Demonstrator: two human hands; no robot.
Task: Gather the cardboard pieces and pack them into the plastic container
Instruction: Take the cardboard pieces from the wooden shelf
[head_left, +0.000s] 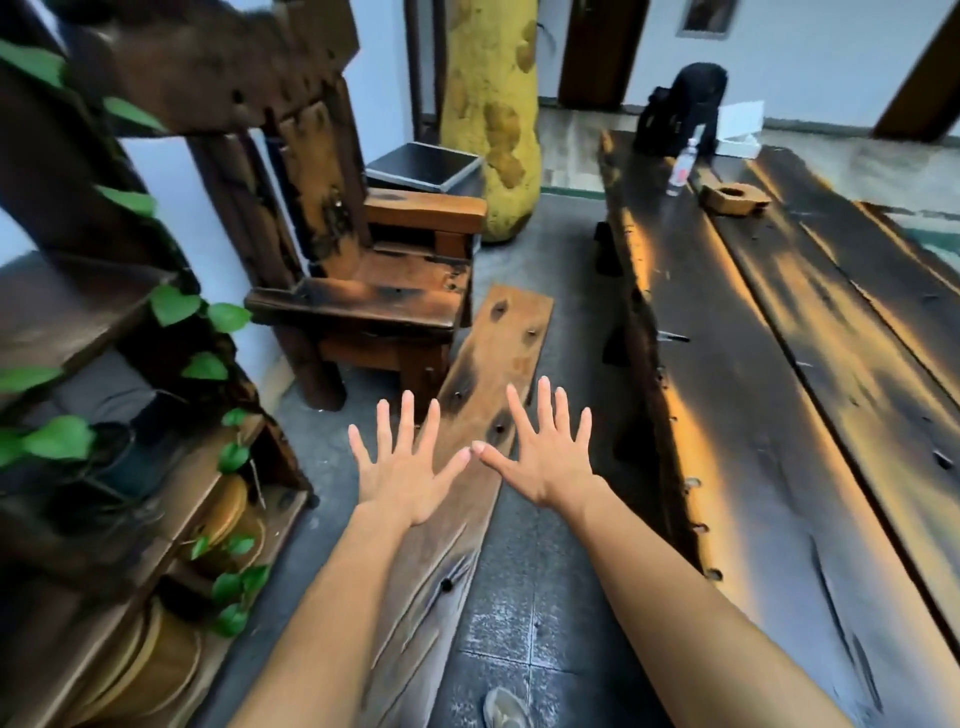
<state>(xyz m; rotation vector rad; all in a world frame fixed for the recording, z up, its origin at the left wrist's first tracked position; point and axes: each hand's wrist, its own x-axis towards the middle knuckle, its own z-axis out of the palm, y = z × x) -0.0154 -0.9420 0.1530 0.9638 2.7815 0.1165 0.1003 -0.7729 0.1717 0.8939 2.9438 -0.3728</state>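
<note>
My left hand (402, 462) and my right hand (545, 449) are stretched out in front of me, backs up, fingers spread wide, thumb tips almost touching. Neither hand holds anything. They hover above a long wooden bench (498, 364) on the grey floor. A brown, cardboard-coloured block with a round hole (732, 197) lies far off on the long dark wooden table (779, 389). A white open box (740, 130) stands at the table's far end; I cannot tell whether it is plastic.
A heavy wooden chair (374, 270) stands ahead on the left with a laptop (423, 166) on its arm. A wooden shelf with leafy vines (130, 415) fills the left side. A black backpack (680, 109) and a water bottle (681, 169) sit on the table's far end. A yellow pillar (493, 114) rises behind.
</note>
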